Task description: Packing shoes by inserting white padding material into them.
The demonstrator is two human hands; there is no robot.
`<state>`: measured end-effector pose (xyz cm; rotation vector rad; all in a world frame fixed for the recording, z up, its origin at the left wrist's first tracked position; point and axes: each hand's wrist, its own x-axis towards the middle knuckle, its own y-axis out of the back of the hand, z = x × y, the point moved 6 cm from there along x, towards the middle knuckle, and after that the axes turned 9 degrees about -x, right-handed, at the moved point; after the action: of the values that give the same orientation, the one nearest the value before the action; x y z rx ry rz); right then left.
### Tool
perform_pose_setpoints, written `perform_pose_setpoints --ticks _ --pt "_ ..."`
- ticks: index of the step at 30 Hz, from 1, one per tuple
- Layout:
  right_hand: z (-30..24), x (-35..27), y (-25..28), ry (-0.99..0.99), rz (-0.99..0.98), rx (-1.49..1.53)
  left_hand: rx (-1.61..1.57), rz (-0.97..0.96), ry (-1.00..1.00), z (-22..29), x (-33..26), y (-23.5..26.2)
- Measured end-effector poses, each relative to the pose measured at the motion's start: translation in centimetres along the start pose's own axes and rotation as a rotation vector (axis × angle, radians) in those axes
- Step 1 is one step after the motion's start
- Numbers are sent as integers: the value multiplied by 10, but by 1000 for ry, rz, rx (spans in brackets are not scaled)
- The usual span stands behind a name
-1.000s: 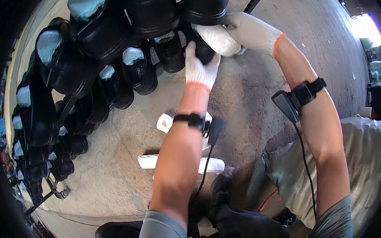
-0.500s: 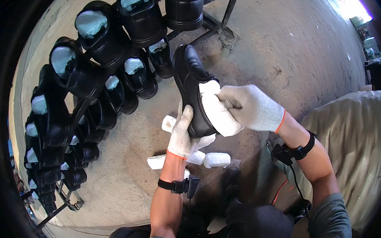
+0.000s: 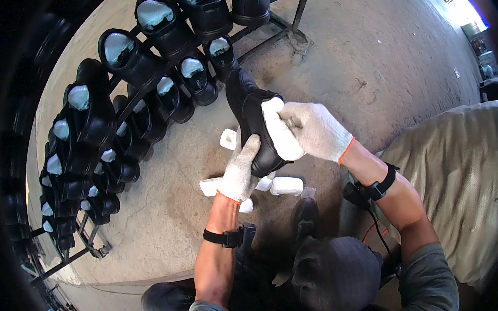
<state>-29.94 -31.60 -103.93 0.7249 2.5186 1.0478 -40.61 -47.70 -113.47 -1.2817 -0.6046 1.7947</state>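
A black shoe (image 3: pixel 252 117) is held at an angle, toe pointing away from me, with its opening turned to the right. My left hand (image 3: pixel 239 170), in a white knit glove, is wrapped round its heel end, the thumb lying on the near side. A white wrapped wad of stuffing (image 3: pixel 282 136) lies along the shoe's opening, its far end tucked in and its near end jutting past the heel. My right hand (image 3: pixel 318 131), gloved the same way, pinches this wad from the right with curled fingers.
Several black shoes (image 3: pixel 137 71) with white stuffing sit on a two-level dark metal rack (image 3: pixel 280 37) at the left and back. Loose white wads (image 3: pixel 287 185) lie on the concrete floor (image 3: pixel 363 89) beneath my hands. A large pale sack (image 3: pixel 456 185) stands at the right.
The wad sits closer against the shoe's opening, and my right hand has moved left with it. My left hand keeps its hold. The whole view has shifted, so the rack appears further right.
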Motion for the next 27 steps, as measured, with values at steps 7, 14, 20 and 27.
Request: perform_pose_setpoints --ticks 7,14,20,27 --pt "10 -6 21 108 -144 158 -8 -54 -86 17 -9 -13" --pt "-12 -27 29 -170 448 382 -55 -89 -125 13 -4 -25" --pt "-27 -38 11 -66 524 30 52 -85 -217 18 -8 -32" --pt "-29 -32 3 -107 254 330 -158 -83 -297 12 -4 -14"
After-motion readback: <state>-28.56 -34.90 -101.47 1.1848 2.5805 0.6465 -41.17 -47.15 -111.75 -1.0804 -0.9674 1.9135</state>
